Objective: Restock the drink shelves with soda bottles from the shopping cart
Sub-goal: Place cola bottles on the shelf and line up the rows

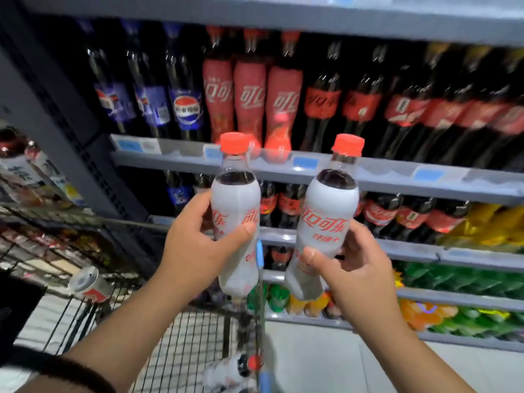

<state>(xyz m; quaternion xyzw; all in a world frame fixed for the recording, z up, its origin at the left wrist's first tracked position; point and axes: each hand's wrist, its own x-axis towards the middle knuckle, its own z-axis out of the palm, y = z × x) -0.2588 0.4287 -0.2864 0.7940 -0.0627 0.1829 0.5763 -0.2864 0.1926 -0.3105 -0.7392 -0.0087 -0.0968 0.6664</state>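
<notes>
- Grips white-label soda bottle w/ left hand, upright, approx ctr.
- Grips 2nd bottle w/ right hand, at 3 o'clock of 1st, near, not touching.
- Holds both in front of drink shelves; shopping cart at 7 o'clock.

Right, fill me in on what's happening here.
A person restocking drinks holds one white-sleeved cola bottle in the left hand and a second bottle in the right hand, red caps up, raised before the drink shelves. Neither stands on a shelf yet. Below is the shopping cart, with one more white bottle lying in it.
</notes>
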